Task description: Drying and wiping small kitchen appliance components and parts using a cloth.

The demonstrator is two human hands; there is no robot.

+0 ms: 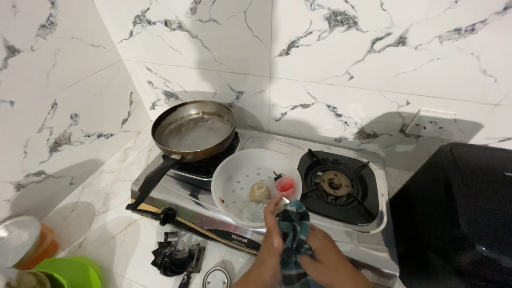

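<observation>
Head view shows our two hands low in the middle, over the front edge of a steel two-burner gas stove point(373, 234) that sits on a pale marble-patterned surface point(106, 234). Our left hands-side palm, the left hand point(273, 234), reaches up with its fingers closed around a dark green-and-black checked cloth point(294, 224), and the fingertips touch the near rim of a round white perforated plastic tray point(234, 176). Our right hand point(328, 261) is clenched on the lower part of the same cloth, so both hands grasp it together. The cloth bunches between them, just at the tray's front-right edge.

The tray rests on the stove top between the two burners. Inside it lie a small beige bowl turned upside down point(259, 191), a small translucent red cup point(285, 185) and a clear glass piece point(252, 210) near the front, whose shape we cannot make out. A worn dark metal frying pan point(193, 130) with a black handle stands tilted on the left burner, touching the tray's far-left rim. The right burner point(335, 184) is bare. A black appliance point(458, 213) stands to the right of the stove, and a lime-green plastic bowl point(69, 272) sits at the lower left.
</observation>
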